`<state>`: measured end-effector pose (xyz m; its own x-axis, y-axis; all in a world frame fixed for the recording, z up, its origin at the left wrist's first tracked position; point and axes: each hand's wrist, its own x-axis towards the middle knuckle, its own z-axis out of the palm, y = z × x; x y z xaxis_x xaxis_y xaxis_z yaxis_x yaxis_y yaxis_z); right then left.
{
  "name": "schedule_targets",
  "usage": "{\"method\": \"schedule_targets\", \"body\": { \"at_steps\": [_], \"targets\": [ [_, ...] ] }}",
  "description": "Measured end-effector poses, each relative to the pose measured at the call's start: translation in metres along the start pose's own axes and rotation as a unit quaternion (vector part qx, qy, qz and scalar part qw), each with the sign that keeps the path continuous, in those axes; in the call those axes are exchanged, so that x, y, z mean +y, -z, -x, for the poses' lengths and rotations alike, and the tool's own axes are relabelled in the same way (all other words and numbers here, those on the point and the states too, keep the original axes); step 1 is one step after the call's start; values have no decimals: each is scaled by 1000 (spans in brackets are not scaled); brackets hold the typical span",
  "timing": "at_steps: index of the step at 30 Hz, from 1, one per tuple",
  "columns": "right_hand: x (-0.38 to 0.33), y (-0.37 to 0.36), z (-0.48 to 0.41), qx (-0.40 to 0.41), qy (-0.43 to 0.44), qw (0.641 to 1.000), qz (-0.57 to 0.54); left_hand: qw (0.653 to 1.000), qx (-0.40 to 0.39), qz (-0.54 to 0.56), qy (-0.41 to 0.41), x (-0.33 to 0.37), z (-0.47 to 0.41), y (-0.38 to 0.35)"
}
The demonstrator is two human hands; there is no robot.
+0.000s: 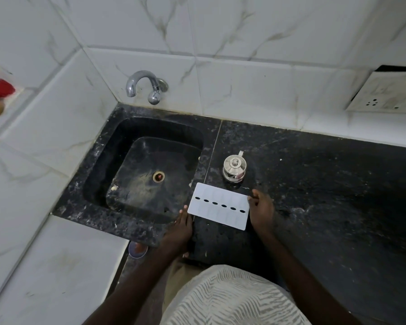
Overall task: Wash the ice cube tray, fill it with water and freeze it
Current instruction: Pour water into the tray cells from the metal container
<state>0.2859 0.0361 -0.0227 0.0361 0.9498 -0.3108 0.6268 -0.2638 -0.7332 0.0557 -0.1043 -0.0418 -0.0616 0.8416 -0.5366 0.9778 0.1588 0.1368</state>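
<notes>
Your left hand and right hand each grasp an end of the white ice tray on the black counter beside the sink.

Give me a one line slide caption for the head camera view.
Both hands, left and right, hold a white ice cube tray over the black counter beside the dry sink.

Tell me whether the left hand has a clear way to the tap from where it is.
Probably yes: the left hand sits at the white tray's end, and only the open sink lies between it and the tap.

One tray (white), one tap.
</notes>
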Motion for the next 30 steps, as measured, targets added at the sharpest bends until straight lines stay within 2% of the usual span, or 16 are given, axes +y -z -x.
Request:
{"method": "schedule_targets", "body": {
  "at_steps": [4,8,12,15,19,21,26,30],
  "targets": [
    [13,-8,20,-39,-6,995,87,1000,4,-6,-14,-3,1,2],
    [17,-7,25,-68,-5,994,87,999,-6,22,-37,-8,3,8],
    [20,-2,20,-79,-8,996,49,987,-38,153,-19,-16,5,22],
    [18,-3,20,-81,-2,996,38,959,24,280,42,-16,2,35],
    [20,-5,21,-79,-11,997,10,891,126,395,182,-6,-11,51],
    [21,-4,22,-82,-16,997,-5,862,145,437,212,2,-17,59],
    [21,-2,23,-86,-16,996,-25,882,139,414,176,21,-30,60],
    [21,-1,23,-89,-6,996,-10,884,145,411,171,20,-29,54]
  ]
}}
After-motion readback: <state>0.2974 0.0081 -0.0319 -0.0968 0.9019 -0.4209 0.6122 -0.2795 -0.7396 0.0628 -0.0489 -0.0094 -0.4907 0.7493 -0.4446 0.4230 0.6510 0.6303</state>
